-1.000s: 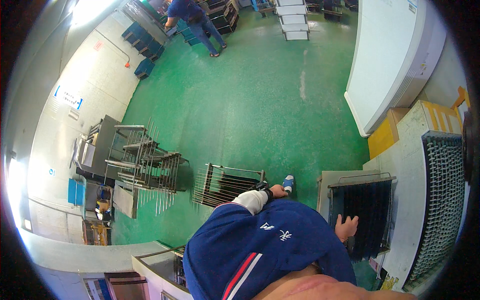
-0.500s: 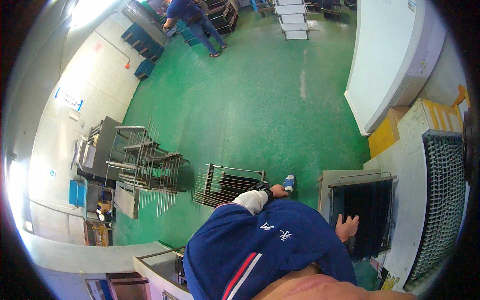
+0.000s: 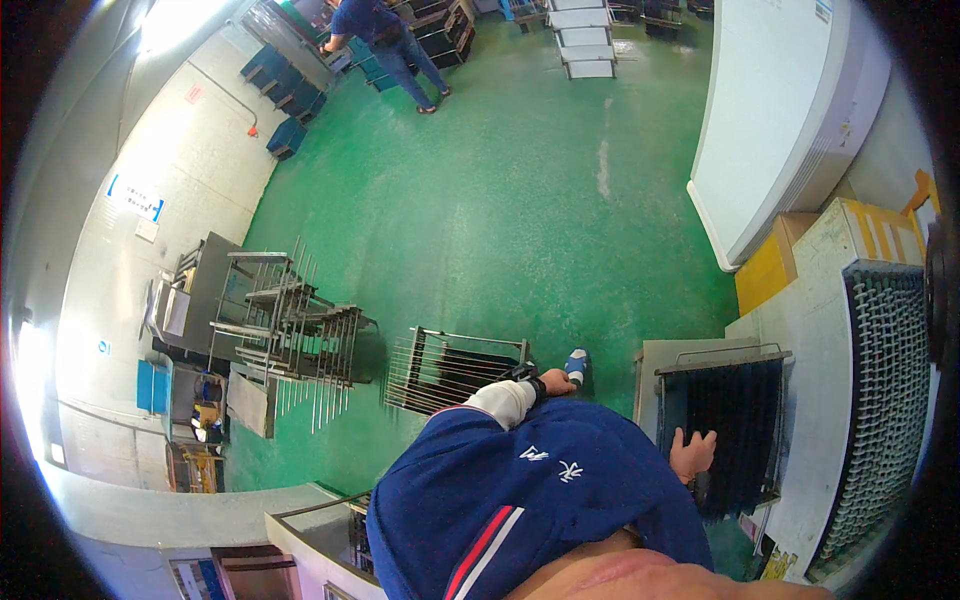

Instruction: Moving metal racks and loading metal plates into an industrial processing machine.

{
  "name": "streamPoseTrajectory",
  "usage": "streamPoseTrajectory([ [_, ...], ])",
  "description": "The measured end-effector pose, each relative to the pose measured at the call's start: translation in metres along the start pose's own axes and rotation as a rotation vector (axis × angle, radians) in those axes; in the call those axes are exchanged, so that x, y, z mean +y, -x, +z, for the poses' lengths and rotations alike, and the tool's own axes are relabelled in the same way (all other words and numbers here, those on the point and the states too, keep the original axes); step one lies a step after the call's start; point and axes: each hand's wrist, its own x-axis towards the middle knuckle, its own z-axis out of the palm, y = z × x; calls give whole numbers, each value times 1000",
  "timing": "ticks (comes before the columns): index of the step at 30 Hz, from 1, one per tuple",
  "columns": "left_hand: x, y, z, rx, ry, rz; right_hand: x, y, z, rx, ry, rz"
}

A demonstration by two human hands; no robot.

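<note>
At the lower right of the frame, a person's right hand (image 3: 693, 455), fingers spread apart, reaches over the left edge of a metal-framed rack (image 3: 723, 364) filled with dark strips (image 3: 738, 425); whether it touches them is unclear. Near the lower centre, well apart from it, the left hand (image 3: 557, 382) is partly curled beside a blue-and-white shoe (image 3: 576, 366); any grip cannot be told. A second rack (image 3: 470, 336), with long thin rods, stands on the green floor (image 3: 480, 220) just left of that hand, as a co-worker (image 3: 388, 45) bends at upper left.
</note>
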Motion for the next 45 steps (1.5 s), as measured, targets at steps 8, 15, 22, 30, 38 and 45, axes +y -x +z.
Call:
streamPoseTrajectory([
  [8, -3, -1, 1, 11, -56, 33, -1, 0, -5, -11, -7, -8],
  [15, -4, -2, 1, -16, 17, -9, 2, 1, 2, 22, -13, -23],
  [22, -5, -2, 3, -2, 29, -27, 3, 0, 1, -20, -34, -16],
  [30, -8, -5, 4, -16, 55, -33, 1, 0, -3, 0, -35, -41],
  [38, -8, -7, 5, 4, -20, -14, 2, 0, -4, -22, -20, -20],
  [45, -4, -4, 4, 41, -38, 32, 5, 0, 4, 23, -46, -30],
])
